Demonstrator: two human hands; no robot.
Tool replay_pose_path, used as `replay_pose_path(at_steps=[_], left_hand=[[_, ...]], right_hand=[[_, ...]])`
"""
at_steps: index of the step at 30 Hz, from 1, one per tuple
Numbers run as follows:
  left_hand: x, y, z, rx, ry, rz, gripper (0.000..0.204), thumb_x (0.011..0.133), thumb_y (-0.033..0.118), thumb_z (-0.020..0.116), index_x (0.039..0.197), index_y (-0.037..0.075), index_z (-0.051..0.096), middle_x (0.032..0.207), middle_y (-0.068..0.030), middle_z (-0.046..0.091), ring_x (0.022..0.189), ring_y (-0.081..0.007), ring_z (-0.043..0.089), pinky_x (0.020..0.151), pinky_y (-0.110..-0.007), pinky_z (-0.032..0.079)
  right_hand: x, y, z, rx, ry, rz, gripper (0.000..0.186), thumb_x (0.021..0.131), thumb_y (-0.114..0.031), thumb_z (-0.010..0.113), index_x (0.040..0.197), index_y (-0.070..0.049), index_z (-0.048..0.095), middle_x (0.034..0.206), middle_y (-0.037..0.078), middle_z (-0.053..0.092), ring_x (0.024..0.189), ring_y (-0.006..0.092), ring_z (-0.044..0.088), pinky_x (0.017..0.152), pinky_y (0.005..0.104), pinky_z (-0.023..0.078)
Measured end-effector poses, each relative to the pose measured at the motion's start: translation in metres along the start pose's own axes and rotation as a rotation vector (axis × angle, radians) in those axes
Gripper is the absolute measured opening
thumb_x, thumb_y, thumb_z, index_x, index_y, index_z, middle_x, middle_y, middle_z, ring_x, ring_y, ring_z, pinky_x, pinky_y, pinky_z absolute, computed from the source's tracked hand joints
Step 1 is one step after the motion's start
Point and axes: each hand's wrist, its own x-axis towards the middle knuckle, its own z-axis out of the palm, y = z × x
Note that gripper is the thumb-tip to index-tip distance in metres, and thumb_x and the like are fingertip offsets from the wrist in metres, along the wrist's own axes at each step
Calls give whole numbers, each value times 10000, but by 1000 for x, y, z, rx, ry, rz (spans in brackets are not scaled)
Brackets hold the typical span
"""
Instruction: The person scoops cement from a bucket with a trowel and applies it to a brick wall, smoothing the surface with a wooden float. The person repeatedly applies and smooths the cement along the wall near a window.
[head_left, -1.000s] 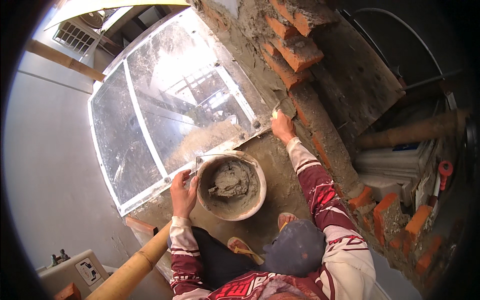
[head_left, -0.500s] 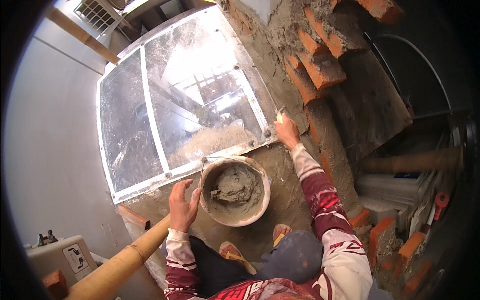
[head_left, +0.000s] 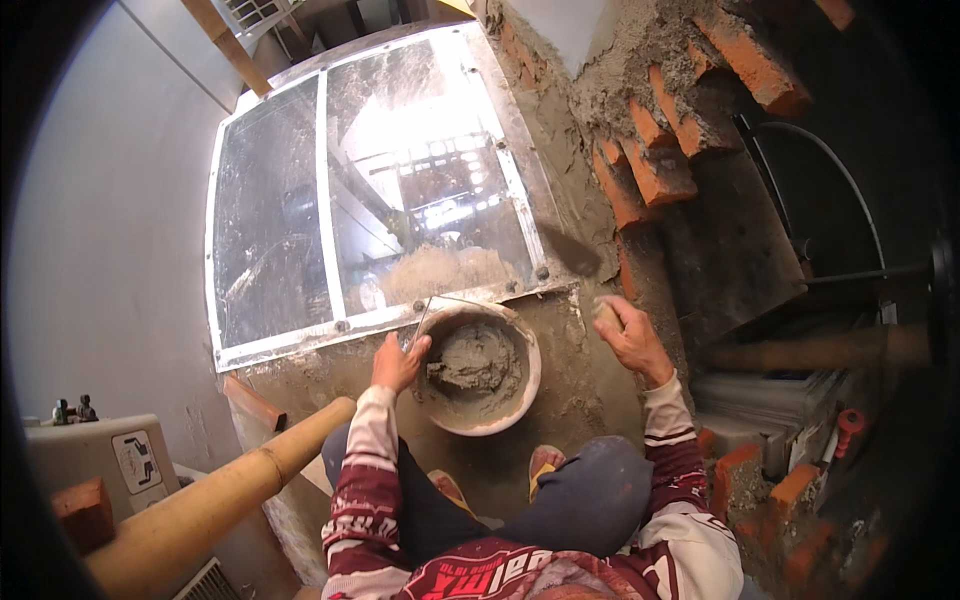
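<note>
A round bucket (head_left: pixel 532 385) of wet grey mortar (head_left: pixel 478 362) stands in front of my feet. At its left rim, my left hand (head_left: pixel 398 362) has its fingers curled around the bucket's thin wire handle (head_left: pixel 424 318). My right hand (head_left: pixel 632 338) is right of the bucket, wrapped around the handle of a trowel (head_left: pixel 570 250). The trowel's blade is smeared by motion and points up and left, over the edge between the window panel and the mortar-coated strip.
A framed clear panel (head_left: pixel 325 200) lies beyond the bucket. Jagged orange bricks (head_left: pixel 660 170) jut out at the right. A bamboo pole (head_left: pixel 230 490) slants in from the lower left, beside a pale box (head_left: pixel 120 455). A red-handled tool (head_left: pixel 848 425) is at the far right.
My left hand has moved onto the bucket's wire handle and closed. My right hand has drawn back toward me and right with the trowel, whose blade now shows blurred. The view has shifted.
</note>
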Motion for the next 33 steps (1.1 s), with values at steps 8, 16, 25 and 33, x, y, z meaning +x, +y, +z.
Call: replay_pose_path(at_steps=[8, 16, 25, 33], left_hand=[[25, 14, -1, -74, -221, -163, 717, 774, 662, 705, 774, -55, 704, 797, -270, 691, 817, -366, 708, 759, -431, 525], [2, 53, 9, -270, -229, -116, 639, 739, 617, 759, 697, -12, 659, 761, -214, 700, 747, -311, 701, 726, -404, 526], [-6, 69, 14, -222, -202, -53, 637, 762, 603, 730, 660, -17, 626, 754, -251, 684, 764, -376, 694, 717, -439, 520], [1, 70, 18, -271, -216, -84, 692, 749, 645, 725, 619, -22, 594, 708, -241, 675, 730, -372, 690, 695, -441, 521]], right_hand=[[-13, -44, 38, -775, -406, -178, 232, 830, -216, 612, 943, -28, 689, 844, 214, 701, 780, 396, 692, 721, 478, 555], [-23, -42, 101, -870, -372, -383, 148, 798, -168, 613, 774, -44, 691, 753, 178, 698, 693, 314, 713, 598, 423, 566], [-35, -2, 85, -533, -787, 173, 385, 888, -348, 591, 937, 20, 690, 901, 276, 690, 882, 430, 690, 784, 494, 547], [-79, 22, 81, -490, -463, -214, 297, 876, -309, 625, 1005, -44, 661, 832, 145, 660, 812, 327, 671, 739, 465, 500]])
